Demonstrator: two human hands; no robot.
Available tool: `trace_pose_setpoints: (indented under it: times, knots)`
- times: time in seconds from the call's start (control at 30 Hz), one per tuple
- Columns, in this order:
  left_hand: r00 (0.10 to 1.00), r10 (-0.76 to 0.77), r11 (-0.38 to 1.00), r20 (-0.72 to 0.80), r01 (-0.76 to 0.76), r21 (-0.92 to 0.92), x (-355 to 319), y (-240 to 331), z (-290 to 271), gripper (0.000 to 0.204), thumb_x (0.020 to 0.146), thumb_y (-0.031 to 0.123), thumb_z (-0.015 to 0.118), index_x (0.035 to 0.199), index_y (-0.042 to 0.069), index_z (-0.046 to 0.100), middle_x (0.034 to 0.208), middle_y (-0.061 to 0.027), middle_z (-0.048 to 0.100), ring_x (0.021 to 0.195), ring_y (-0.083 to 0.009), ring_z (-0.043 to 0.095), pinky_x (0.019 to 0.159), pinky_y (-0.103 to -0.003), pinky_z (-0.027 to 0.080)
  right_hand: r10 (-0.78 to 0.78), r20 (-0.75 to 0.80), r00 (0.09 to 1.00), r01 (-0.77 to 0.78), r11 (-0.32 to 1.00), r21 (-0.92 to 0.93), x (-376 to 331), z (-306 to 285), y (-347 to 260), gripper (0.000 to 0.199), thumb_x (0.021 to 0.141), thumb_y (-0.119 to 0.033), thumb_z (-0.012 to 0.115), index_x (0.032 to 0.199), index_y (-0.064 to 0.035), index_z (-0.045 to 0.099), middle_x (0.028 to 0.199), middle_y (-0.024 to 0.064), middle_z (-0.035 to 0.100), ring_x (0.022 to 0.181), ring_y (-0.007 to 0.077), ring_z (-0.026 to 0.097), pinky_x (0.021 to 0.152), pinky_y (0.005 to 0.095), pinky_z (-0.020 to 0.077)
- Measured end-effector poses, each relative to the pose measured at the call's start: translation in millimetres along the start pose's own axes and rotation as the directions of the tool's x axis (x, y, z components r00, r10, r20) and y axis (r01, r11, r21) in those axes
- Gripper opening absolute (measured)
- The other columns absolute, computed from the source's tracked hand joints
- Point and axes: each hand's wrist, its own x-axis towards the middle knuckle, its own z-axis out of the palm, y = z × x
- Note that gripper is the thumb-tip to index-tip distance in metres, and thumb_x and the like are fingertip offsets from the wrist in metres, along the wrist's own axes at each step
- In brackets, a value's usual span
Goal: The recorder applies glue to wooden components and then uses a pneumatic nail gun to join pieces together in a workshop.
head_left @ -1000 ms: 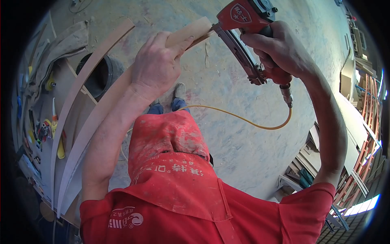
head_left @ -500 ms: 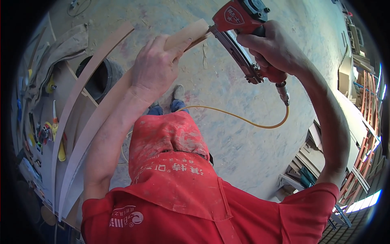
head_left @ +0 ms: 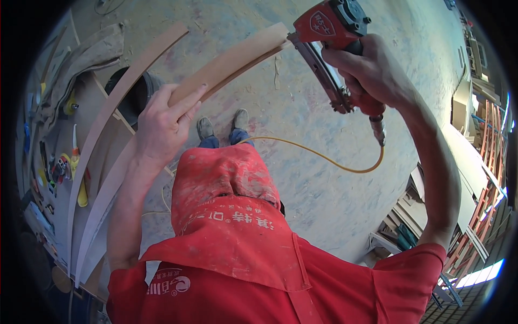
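My left hand (head_left: pixel 162 125) is closed around a long curved wooden strip (head_left: pixel 232 60), which appears to have a second thin layer along its underside. The strip's far end points toward the upper middle, and its other end sweeps down to the lower left. My right hand (head_left: pixel 372 70) grips a red and black pneumatic nail gun (head_left: pixel 327 32) by its handle. The gun's nose sits at the far end of the strip, touching it or very close. From the handle's base a yellow air hose (head_left: pixel 324 157) loops down and left.
Another curved wooden strip (head_left: pixel 125 83) stands left of the held one. Behind it are a black bucket (head_left: pixel 132 94) and a workbench with a yellow-handled tool (head_left: pixel 82 193) and a grey cloth (head_left: pixel 86 59). Stacked boards (head_left: pixel 413 202) and orange bars (head_left: pixel 488 156) lie at right.
My left hand has slid down and left along the strip, uncovering more of its upper part. The nail gun and strip end have shifted slightly right in view.
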Motion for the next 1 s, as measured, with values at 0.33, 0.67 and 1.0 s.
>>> trace_pose_setpoints:
  times: [0.33, 0.67, 1.0]
  knots:
    - [0.996, -0.069, 0.984, 0.060, 0.078, -0.162, 2, -3, -4, 0.037, 0.089, 0.017, 0.073, 0.126, 0.019, 0.071, 0.106, -0.0151, 0.066, 0.093, -0.0345, 0.067, 0.085, -0.041, 0.054, -0.071, 0.148, 0.986, 0.055, 0.992, 0.114, -11, 24, -36, 0.028, 0.094, -0.027, 0.064, 0.099, 0.0008, 0.067, 0.056, -0.0003, 0.055, 0.045, 0.0074, 0.053, 0.045, 0.0255, 0.0443]
    - [0.961, -0.148, 0.918, 0.233, 0.221, -0.330, 1, -19, -40, 0.061, 0.084, 0.009, 0.073, 0.143, 0.013, 0.056, 0.120, -0.0209, 0.068, 0.107, -0.0361, 0.067, 0.094, -0.039, 0.052, -0.046, 0.114, 0.992, 0.031, 0.991, 0.134, -49, 22, -56, 0.030, 0.092, -0.022, 0.069, 0.110, 0.0024, 0.065, 0.063, 0.0023, 0.062, 0.051, 0.0085, 0.058, 0.049, 0.0288, 0.0490]
    - [0.844, -0.068, 0.927, 0.531, 0.251, -0.280, -2, -40, -73, 0.059, 0.077, 0.006, 0.069, 0.136, 0.011, 0.063, 0.112, -0.0177, 0.071, 0.096, -0.0254, 0.067, 0.090, -0.033, 0.051, 0.116, 0.355, 0.928, -0.183, 0.970, 0.160, -74, 65, -25, 0.029, 0.092, -0.016, 0.071, 0.112, 0.0030, 0.062, 0.082, 0.0025, 0.065, 0.069, 0.0081, 0.059, 0.059, 0.0276, 0.0482]
